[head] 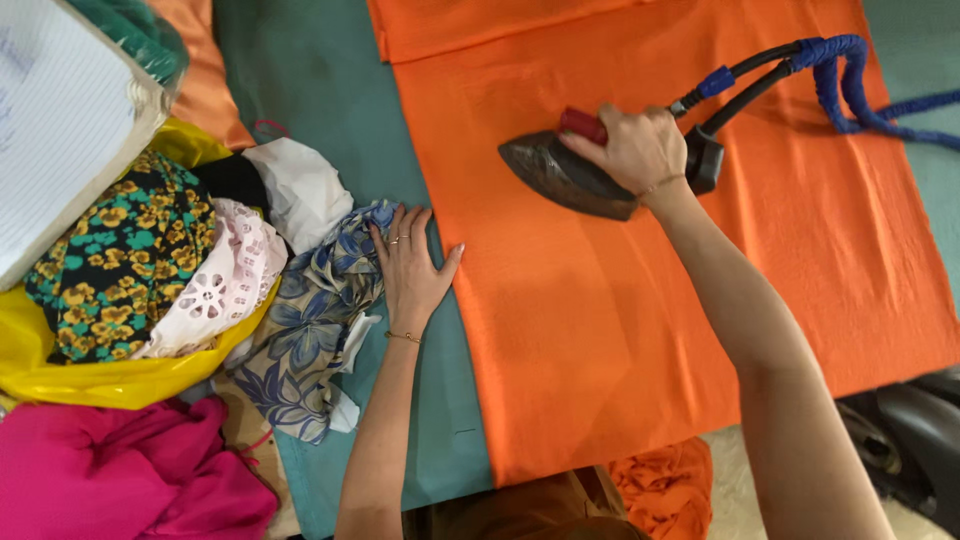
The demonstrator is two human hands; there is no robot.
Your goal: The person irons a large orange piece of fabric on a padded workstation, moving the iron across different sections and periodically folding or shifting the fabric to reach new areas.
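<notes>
Two hands: right hand (640,150) grips iron (570,178) on orange cloth (620,330); left hand (410,270) flat, empty.

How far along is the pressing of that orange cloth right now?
Done: the orange cloth lies spread flat on the green table, its near half looking smooth. In hand: the right hand grips the iron near the cloth's far end, while the left hand rests flat at the cloth's left edge. Left: faint creases show right of the iron, and a pile of patterned fabrics sits unpressed beside it.
</notes>
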